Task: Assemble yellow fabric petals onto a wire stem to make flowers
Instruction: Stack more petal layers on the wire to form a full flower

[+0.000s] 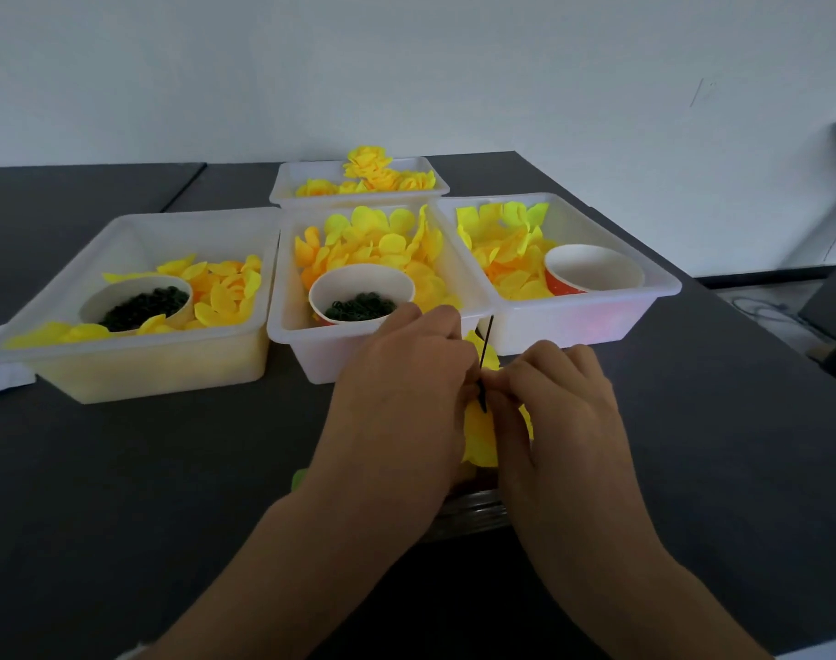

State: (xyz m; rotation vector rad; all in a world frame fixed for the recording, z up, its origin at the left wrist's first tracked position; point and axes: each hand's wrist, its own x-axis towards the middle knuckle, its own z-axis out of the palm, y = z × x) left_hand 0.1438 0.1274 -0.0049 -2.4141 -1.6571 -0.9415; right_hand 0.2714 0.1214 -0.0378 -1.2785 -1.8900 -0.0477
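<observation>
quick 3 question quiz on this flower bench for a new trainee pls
1. True or false: the paper cup in the right bin holds green rings.
2. What do both hands pinch? A) wire stem with yellow petals B) a cup C) a bin
3. Which bin holds finished flowers?

Key: 1 false, that cup looks empty. 2 A, left hand and right hand meet on it. 3 the far bin.
</observation>
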